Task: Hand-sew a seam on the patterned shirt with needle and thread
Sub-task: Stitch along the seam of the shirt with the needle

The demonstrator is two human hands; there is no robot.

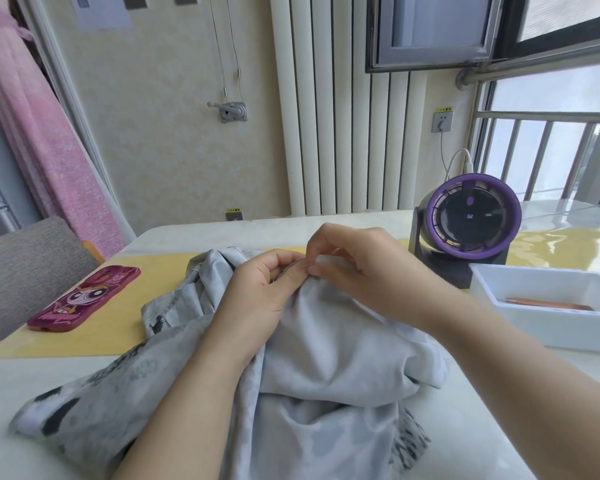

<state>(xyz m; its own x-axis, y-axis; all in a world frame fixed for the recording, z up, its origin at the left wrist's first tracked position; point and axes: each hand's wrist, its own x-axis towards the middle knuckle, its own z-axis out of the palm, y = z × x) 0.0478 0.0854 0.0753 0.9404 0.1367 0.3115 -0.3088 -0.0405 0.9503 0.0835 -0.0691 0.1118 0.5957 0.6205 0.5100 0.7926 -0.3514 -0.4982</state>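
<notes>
Pinching the shirt (326, 358) between them, left hand (260, 289) meets right hand (368, 268).

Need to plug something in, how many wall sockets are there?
2: one socket right of the radiator, in use; a second socket low behind the table. More may be hidden.

Bright, even daylight enters from the barred window (548, 140) at the right, laying glare and rippled reflections on the glossy pale worktop (551, 230) beside it. Shadows are soft and faint. Wide-angle distortion bends the edges, and the near forearms look slightly soft.
</notes>
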